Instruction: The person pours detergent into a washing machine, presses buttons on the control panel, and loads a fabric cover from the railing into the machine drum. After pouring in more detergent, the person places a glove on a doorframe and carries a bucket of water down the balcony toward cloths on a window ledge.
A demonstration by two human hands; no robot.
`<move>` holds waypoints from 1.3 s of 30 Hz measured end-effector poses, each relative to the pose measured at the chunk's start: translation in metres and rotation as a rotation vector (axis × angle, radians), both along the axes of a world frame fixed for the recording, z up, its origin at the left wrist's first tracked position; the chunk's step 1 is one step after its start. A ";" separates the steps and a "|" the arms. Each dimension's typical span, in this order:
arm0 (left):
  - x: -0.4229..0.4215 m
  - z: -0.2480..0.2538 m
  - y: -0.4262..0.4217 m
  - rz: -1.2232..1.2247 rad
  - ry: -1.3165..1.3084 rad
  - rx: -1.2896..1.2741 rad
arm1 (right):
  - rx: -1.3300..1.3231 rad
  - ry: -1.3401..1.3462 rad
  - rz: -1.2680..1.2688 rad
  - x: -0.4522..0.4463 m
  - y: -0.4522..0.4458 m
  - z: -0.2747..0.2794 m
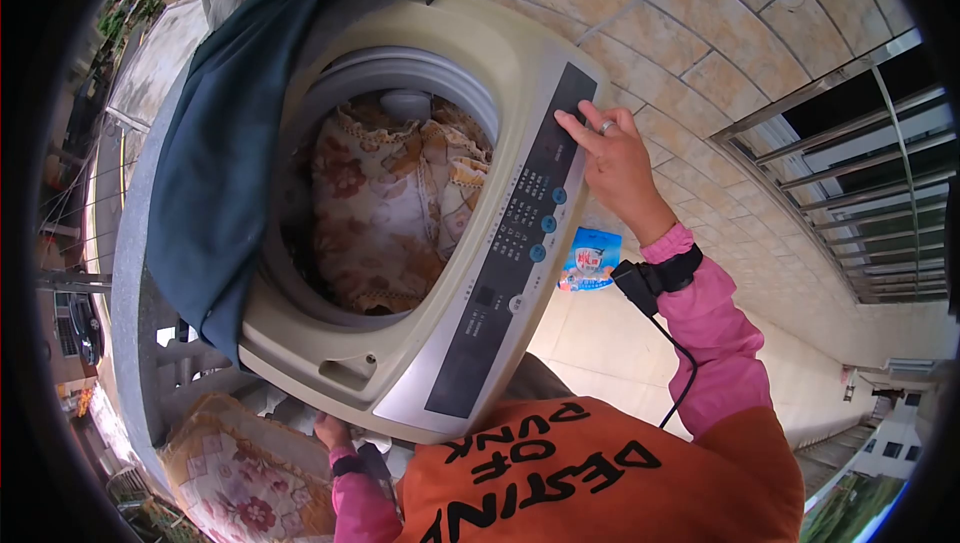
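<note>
The washing machine sits in front of me, tilted across my view, with its round tub mouth uncovered. Inside the tub lies a bunched floral cloth, cream with reddish and brown flowers and a scalloped edge. Along the machine's right side runs the dark control panel, carrying three blue buttons in a row and a pale round button farther down.

My right hand is at the upper end of the panel. Its index and middle fingers reach out over the dark strip, slightly apart, and the others are curled; I can't tell whether the tips press on anything. A ring shows on one finger. My left hand is down by the machine's lower edge, partly hidden, and I can't tell how its fingers are set or whether they grip anything.

A dark blue-green cloth drapes over the machine's left side. Below it, near my left hand, is another floral piece with a tan border. A blue packet lies beyond the panel, near my right wrist, which wears a black strapped device with a cable. Farther out are a tiled wall and a barred window.
</note>
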State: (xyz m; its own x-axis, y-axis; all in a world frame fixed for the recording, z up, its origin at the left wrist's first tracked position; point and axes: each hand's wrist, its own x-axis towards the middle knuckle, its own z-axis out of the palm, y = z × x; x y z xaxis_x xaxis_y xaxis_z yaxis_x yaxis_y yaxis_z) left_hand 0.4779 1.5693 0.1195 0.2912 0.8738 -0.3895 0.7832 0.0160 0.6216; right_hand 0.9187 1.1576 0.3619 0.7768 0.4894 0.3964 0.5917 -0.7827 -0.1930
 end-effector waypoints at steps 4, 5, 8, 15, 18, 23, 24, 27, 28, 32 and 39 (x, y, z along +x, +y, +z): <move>0.005 0.003 0.001 -0.071 0.059 -0.008 | 0.041 -0.027 0.002 -0.002 -0.002 -0.003; 0.007 0.007 -0.001 -0.049 0.061 -0.024 | 0.044 -0.029 0.009 -0.003 -0.002 -0.003; 0.003 0.007 0.000 -0.023 0.047 -0.062 | 0.095 -0.022 0.021 -0.005 -0.004 -0.005; -0.025 -0.024 0.014 0.030 0.039 -0.194 | 0.160 0.041 0.049 -0.024 -0.001 -0.002; 0.003 0.028 -0.015 0.044 0.029 -0.193 | 0.171 0.064 0.061 -0.026 -0.001 -0.003; -0.006 0.006 -0.009 0.023 -0.047 -0.139 | 0.097 0.032 0.057 -0.026 0.000 0.000; -0.009 -0.001 -0.008 0.034 -0.107 -0.174 | 0.098 0.038 0.067 -0.026 0.000 0.001; -0.015 -0.012 -0.004 -0.037 0.063 -0.052 | 0.030 0.018 0.092 -0.026 0.005 0.004; -0.014 -0.008 -0.006 -0.023 0.069 -0.055 | -0.027 -0.010 0.103 -0.025 0.006 0.005; -0.002 0.003 -0.017 -0.020 0.107 -0.057 | -0.142 -0.046 0.138 -0.023 0.007 0.015; 0.014 0.006 -0.030 -0.065 0.091 -0.045 | 0.235 0.112 0.105 -0.024 -0.019 0.003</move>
